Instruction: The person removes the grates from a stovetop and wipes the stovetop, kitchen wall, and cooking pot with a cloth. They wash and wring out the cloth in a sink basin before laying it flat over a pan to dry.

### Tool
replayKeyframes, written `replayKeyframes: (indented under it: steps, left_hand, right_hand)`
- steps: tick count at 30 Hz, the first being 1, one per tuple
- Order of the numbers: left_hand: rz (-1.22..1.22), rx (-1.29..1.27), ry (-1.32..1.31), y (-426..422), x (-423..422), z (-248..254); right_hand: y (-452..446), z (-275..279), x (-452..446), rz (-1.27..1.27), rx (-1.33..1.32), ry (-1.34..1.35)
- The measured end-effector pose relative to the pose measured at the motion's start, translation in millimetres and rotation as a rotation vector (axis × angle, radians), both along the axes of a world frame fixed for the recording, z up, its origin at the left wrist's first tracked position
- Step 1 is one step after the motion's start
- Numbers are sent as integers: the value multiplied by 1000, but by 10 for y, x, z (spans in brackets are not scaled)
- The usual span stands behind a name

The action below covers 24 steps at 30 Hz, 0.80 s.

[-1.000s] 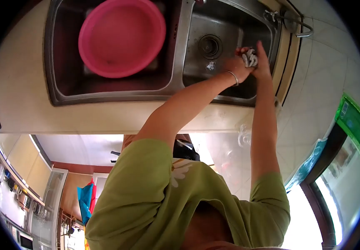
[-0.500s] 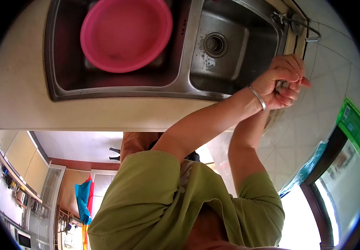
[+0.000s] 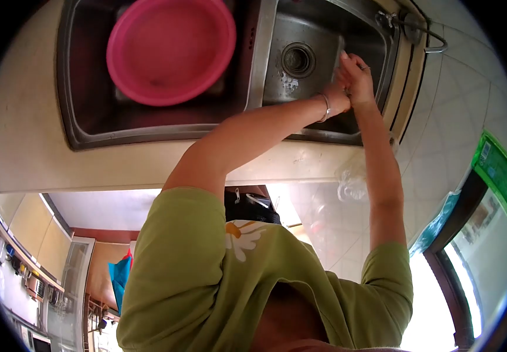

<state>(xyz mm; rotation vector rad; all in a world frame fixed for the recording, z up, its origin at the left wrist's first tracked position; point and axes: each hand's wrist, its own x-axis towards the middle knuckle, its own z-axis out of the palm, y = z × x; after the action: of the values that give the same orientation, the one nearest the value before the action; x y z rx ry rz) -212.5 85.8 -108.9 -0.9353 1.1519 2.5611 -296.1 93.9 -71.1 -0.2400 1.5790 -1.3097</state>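
Observation:
My left hand [image 3: 338, 100], with a silver bangle [image 3: 326, 109] at its wrist, is over the small sink basin [image 3: 285, 32], pressed against my right hand. Its fingers look curled in and are partly blurred; anything inside them is hidden. My right hand [image 3: 358, 77] is bent at the wrist, with fingers partly stretched toward the drain [image 3: 298, 60]. A ring shows on one of its fingers. Nothing can be made out in the right hand.
A pink basin [image 3: 171, 47] stands in the larger sink bowl on the left. The curved tap [image 3: 438, 48] is at the far right. A clear plastic bag [image 3: 353, 183] lies near the counter edge [image 3: 247, 158]. A green packet [image 3: 494, 170] hangs at the right.
Both hands have moved left and in over the small basin from the counter's right side. They were clasped around a small greyish thing, which no longer shows between them.

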Motion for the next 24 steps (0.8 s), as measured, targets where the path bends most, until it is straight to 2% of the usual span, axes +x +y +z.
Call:
replayKeyframes:
  steps: [1, 3, 5, 9, 11, 12, 14, 15, 17, 18, 20, 21, 22, 23, 24]
  left_hand:
    - [81, -390, 33, 29, 7, -60]
    - [157, -778, 67, 31, -35, -200]
    - [-142, -699, 8, -87, -4, -239]
    - [-106, -789, 5, -44, -81, -547]
    - [-369, -853, -149, -51, -123, -615]
    - [-371, -853, -148, -39, -122, -640]
    - [-380, -1013, -32, -143, -60, -550]
    - [-382, -1022, -30, -148, -89, -526]
    - [-229, -1221, -68, -168, -98, -438]
    - [-233, -1243, -79, -192, -61, -378]
    - [-166, -1411, 105, -267, 83, -178]
    - [-73, -1412, 151, -308, 171, -136]
    - [-80, -1435, 141, -388, 291, -82]
    - [51, -1404, 261, -508, 478, -3]
    - [180, -1365, 379, -628, 669, 77]
  right_hand:
    - [-8, -37, 15, -53, 40, 39]
    - [1, -169, 0, -112, 83, 76]
    - [13, -323, -17, -229, 51, 78]
    - [12, -547, -19, -391, 132, 174]
    - [73, -668, -42, -464, 113, 157]
    - [90, -732, -71, -466, 113, 156]
    - [114, -883, -150, -670, 347, 138]
    - [189, -917, -183, -675, 337, 137]
    - [321, -923, -238, -671, 317, 112]
    - [402, -835, -268, -530, 423, 78]
    - [316, -347, 10, -496, 411, 44]
    - [368, -287, 74, -489, 386, 27]
    - [446, -265, 92, -274, 348, 64]
    - [454, -190, 176, -60, 306, 105]
    - [439, -138, 277, -56, 285, 95]
